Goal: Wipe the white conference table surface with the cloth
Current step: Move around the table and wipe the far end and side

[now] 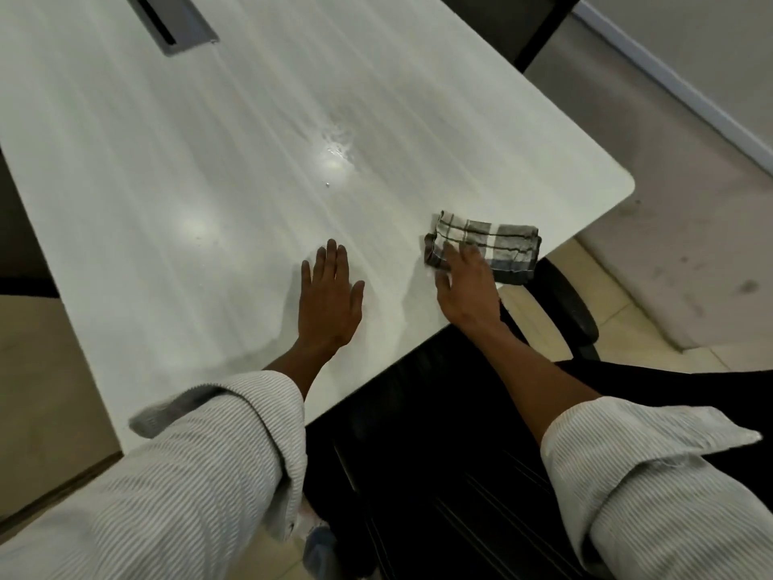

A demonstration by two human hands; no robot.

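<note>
The white conference table (209, 169) fills the upper left of the head view, with a wet shiny patch (336, 148) near its middle. A folded grey-and-white checked cloth (497, 244) lies near the table's right corner, close to the near edge. My right hand (464, 286) rests on the cloth's near-left part, fingers spread over it and pressing it flat on the table. My left hand (328, 299) lies flat on the bare table to the left of the cloth, fingers apart, holding nothing.
A grey cable port (171, 20) is set into the table at the far left. A black office chair (418, 433) stands under the near edge, its armrest (569, 303) just below the cloth. Another dark chair (531, 23) stands at the far side. Beige floor lies to the right.
</note>
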